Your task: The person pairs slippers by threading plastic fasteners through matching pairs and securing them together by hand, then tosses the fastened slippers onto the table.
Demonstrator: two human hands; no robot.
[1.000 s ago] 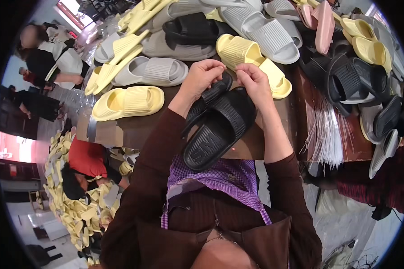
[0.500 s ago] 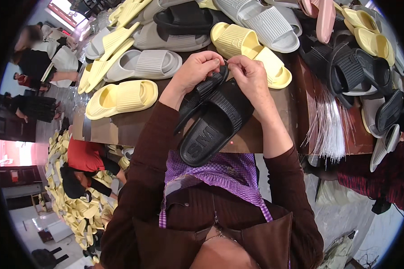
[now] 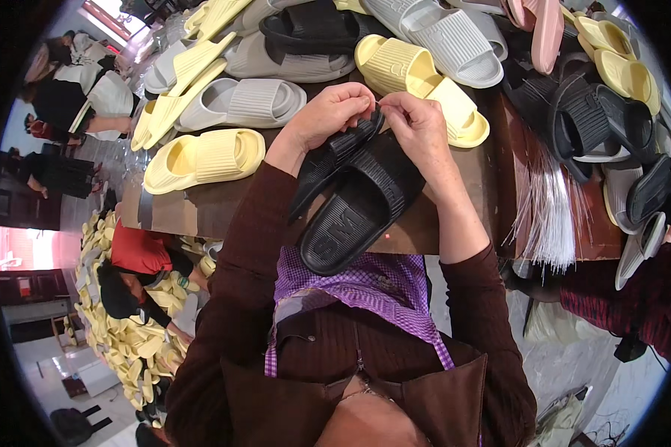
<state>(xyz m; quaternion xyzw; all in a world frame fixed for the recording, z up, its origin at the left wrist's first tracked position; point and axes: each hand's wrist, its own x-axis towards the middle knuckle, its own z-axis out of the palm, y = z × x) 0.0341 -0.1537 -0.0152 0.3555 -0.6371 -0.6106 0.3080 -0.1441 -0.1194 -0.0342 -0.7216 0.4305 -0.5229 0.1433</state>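
Where the two hands meet at the far end of the pair of black slides, the fingertips crowd together and hide whatever they pinch there, so the point of contact is hard to make out. The left hand has its grip clamped on the upper slide's edge; the right hand has its grip closed on the same end. The pair lies stacked sole to sole on the near edge of the wooden counter, heel toward the purple checked apron. Compared with half a second ago, the hands have barely shifted. The slides look like moulded foam, ribbed across the strap; yellow slides and grey slides lie beyond, and a bundle of clear plastic ties hangs off the counter.
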